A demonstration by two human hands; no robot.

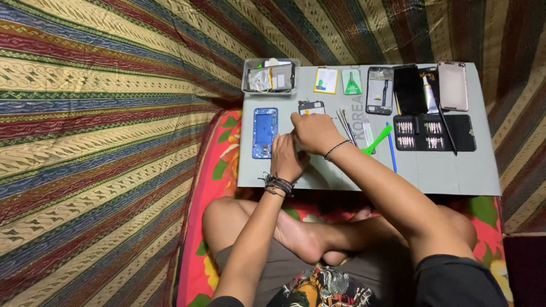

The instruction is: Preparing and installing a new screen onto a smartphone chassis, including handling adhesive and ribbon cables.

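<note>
Grey flat mat (455,170) bears both hands (288,156) (314,132), grips unclear, beside blue rectangular phone frame (265,132).

Bare grey mat (455,170) below the black bit case (435,133).

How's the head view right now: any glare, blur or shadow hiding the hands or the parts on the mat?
Head view: evenly lit and sharp; faint sheen on the pinkish phone back; wide-angle bending at the edges; left hand and right hand overlap, hiding whatever they work on, beside the blue phone frame.
</note>
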